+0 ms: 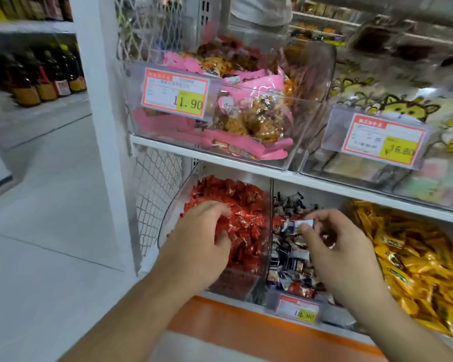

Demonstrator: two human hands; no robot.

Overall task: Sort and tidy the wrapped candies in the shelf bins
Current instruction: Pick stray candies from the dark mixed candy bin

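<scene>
While left hand [203,231] rakes red candies [243,205], right hand [332,236] pinches a wrapper [302,223].

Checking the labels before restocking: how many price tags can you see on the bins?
3: one on the pink snack bin, one on the upper right bin, one on the lower middle bin. Others may be out of view.

Bright even light, blurred, warped edges

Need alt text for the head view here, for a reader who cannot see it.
Two bare hands reach into clear bins on a low shop shelf: the left hand digs curled fingers into the red wrapped candies, while the right hand pinches a white-and-blue wrapped candy over the neighbouring bin of dark mixed candies.
</scene>
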